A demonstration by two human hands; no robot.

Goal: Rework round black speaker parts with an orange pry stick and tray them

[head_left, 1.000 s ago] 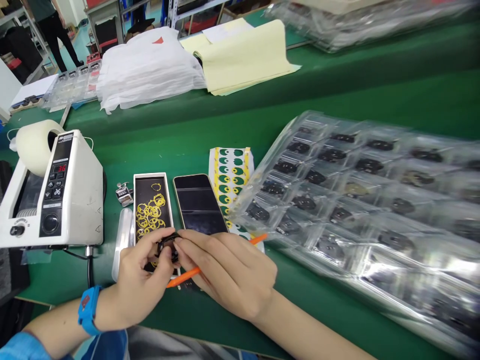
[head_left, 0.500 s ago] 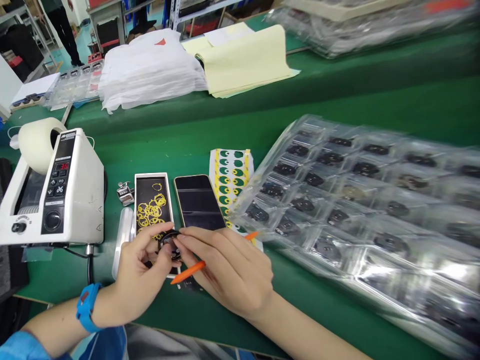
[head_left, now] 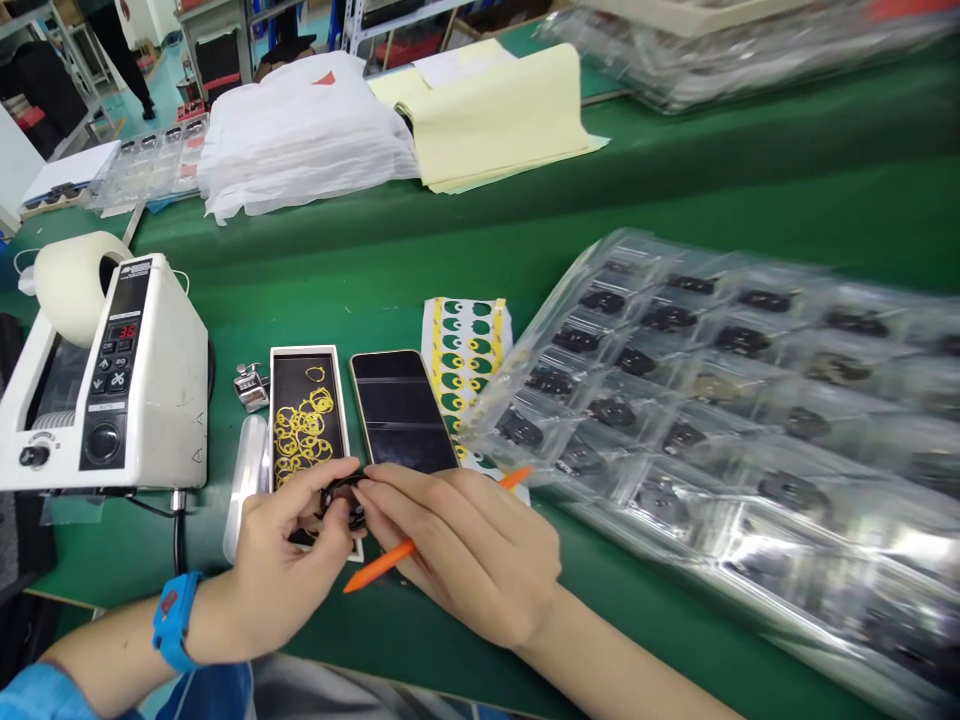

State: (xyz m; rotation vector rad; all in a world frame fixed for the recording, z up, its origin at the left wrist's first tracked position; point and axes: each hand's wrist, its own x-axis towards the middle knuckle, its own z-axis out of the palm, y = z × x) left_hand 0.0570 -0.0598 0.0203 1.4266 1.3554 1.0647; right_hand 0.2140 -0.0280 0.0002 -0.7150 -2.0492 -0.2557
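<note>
Between thumb and fingers, my left hand [head_left: 289, 565] holds a small black ring-shaped part [head_left: 346, 500] above the near end of a white box [head_left: 341, 400] with yellow rings [head_left: 304, 430] in it. My right hand [head_left: 476, 555] is closed around an orange pen-like tool [head_left: 382, 565], and its fingertips touch the right side of the black part. Just beyond my right hand lies a phone [head_left: 401, 410] with a dark screen. A sticker sheet [head_left: 466, 350] with green and yellow shapes is to the phone's right.
A white tape dispenser [head_left: 150, 380] stands at left, near a metal counter [head_left: 250, 387]. Clear trays [head_left: 720, 390] of black parts cover the right side. White sheets [head_left: 300, 135] and yellow paper [head_left: 502, 120] lie at the back. A person's legs [head_left: 124, 55] show far left.
Both hands and the black part have shifted slightly toward me and to the right. More yellow rings show in the box. The grips look the same.
</note>
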